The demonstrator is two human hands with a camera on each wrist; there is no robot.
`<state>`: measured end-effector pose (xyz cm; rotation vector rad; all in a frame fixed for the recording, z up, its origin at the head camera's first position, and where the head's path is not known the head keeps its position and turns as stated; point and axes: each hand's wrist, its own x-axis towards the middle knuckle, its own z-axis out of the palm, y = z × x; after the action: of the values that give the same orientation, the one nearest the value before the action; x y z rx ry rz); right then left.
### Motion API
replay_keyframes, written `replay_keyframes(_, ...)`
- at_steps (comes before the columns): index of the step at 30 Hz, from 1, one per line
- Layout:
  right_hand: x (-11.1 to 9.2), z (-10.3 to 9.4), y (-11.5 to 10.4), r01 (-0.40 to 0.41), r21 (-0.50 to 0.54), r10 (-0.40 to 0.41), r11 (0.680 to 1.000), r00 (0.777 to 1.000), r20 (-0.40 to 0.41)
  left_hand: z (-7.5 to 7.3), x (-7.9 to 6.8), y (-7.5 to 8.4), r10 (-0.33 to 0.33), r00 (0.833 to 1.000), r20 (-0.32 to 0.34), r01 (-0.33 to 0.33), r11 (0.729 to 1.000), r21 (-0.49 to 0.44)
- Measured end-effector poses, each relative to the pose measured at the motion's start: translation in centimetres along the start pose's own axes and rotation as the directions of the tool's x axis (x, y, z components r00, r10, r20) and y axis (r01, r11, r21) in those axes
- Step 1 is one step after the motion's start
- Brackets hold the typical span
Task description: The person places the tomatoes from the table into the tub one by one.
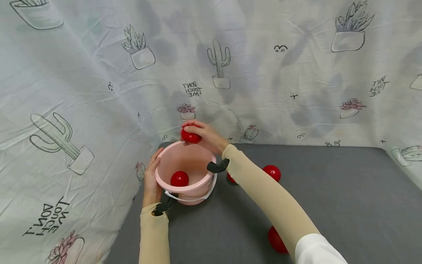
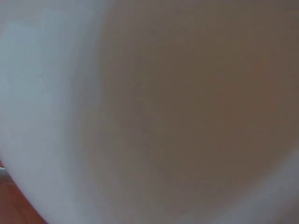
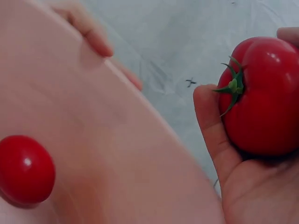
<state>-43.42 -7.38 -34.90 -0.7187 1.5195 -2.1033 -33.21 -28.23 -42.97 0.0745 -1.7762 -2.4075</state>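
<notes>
A pink bucket [image 1: 188,158] with a white handle [image 1: 194,200] stands tilted on the dark grey surface. My left hand [image 1: 152,180] holds it by the left side, fingertips over the rim. Above the far rim, my right hand [image 1: 207,135] grips a red tomato [image 1: 191,138], whose green stem shows in the right wrist view. Inside the bucket lies another red tomato [image 1: 180,179], which the right wrist view also catches at its left edge. The left wrist view is filled by the blurred pale bucket wall [image 2: 51,116].
Right of the bucket, one red tomato [image 1: 272,172] lies beyond my right forearm, and another [image 1: 230,178] is partly covered by it. A further red round thing [image 1: 277,240] sits nearer me, half hidden by the sleeve. A cactus-print cloth [image 1: 263,73] hangs behind and at left.
</notes>
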Motion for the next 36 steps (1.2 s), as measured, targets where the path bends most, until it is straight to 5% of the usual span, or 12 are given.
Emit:
replay_keyframes(7,0.0,0.3,0.8,0.004,-0.151,-0.017,0.988,0.996,-0.087,0.3,0.1,0.2,-0.018,1.000,-0.002,0.018,1.000,0.024)
replay_keyframes(12,-0.8,0.6,0.6,0.002,-0.369,-0.076,0.929,0.980,-0.186,1.0,-0.4,0.5,-0.028,0.999,0.014,0.028,0.999,0.028)
replay_keyframes(16,-1.1,1.2,0.7,0.013,-0.420,-0.108,0.907,0.973,-0.204,0.9,-1.1,0.7,-0.038,0.999,0.008,0.038,0.999,0.033)
replay_keyframes(27,-2.0,2.0,1.3,0.033,-0.477,-0.090,0.878,0.991,-0.098,1.0,-2.2,1.1,-0.049,0.999,-0.022,0.051,0.997,0.057)
replay_keyframes(36,-2.4,2.4,1.2,0.022,-0.565,-0.033,0.824,0.999,-0.010,1.3,-2.8,1.1,-0.061,0.998,-0.008,0.061,0.997,0.041)
